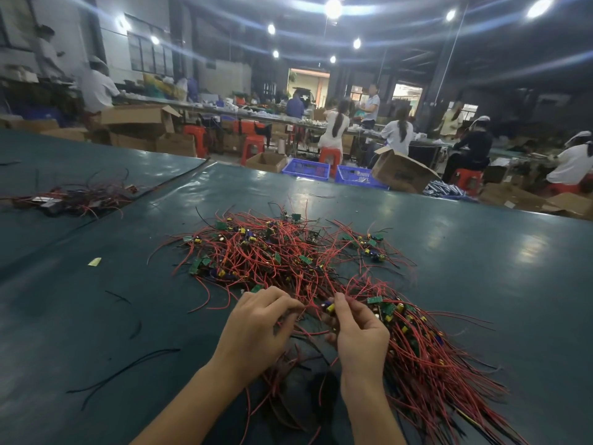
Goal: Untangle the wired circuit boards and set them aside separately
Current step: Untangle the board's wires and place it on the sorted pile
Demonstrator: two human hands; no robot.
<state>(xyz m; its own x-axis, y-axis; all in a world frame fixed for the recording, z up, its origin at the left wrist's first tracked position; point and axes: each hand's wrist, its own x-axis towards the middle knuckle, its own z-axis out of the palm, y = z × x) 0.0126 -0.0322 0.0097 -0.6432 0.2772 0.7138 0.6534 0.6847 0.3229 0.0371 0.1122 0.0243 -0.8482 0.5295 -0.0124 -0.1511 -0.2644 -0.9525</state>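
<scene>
The dark green surface [481, 258] is carrying everything, and it is broad enough for the work to be split into zones. In its middle the tangled heap [272, 252] of wired circuit boards is lying with red leads crossing every way and small green boards showing among them. It is sitting just beyond the hands, probably so that pieces can be drawn toward the person.

To the right of the hands the combed bundle [426, 358] is lying with its leads running roughly parallel toward the near edge and its boards gathered at the far end. This looks like the set-aside place, kept aligned so it does not knot again, though its far end is touching the heap's fringe. Far to the left, well apart, a darker pile [73, 197] of wires is sitting, too blurred to name further.

The left hand [256, 329] is curling its fingers round red leads at the heap's near edge, seemingly anchoring them. The right hand [359, 332] is pinching one small board [329, 307] with a blue capacitor between thumb and forefinger, apparently to draw its leads free against that anchor.

A loose black wire [128, 367] and a yellow scrap [95, 261] are lying near the left.
</scene>
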